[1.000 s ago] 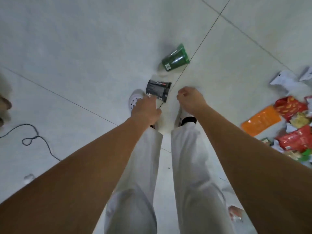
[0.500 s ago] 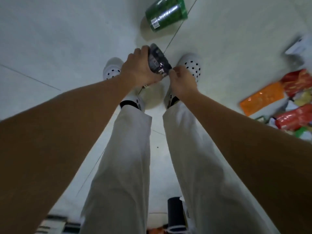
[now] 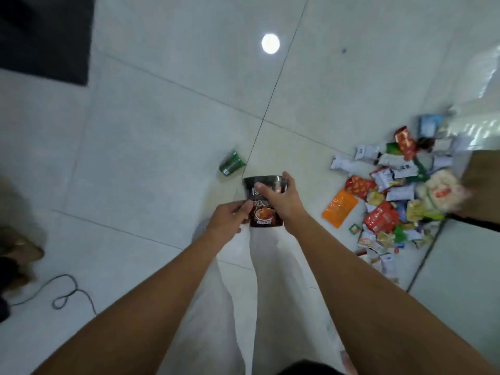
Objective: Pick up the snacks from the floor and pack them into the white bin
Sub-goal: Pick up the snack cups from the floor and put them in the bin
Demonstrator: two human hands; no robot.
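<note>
Pale tiled floor (image 3: 162, 144) with dark grout lines. Top left: black mat (image 3: 46, 36). Upper centre: round bright reflection (image 3: 270, 43). Lower left: thin looped cable (image 3: 65, 293) lying on the tiles. Left edge: blurred brown object (image 3: 16, 239). Right edge: brown panel (image 3: 484, 182). Bottom centre: white trousers (image 3: 243, 307).

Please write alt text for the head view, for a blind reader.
A left hand and a right hand hold a black cup over a pale tiled floor. A green cup lies on its side beyond it; snack packets lie heaped to the right.
</note>
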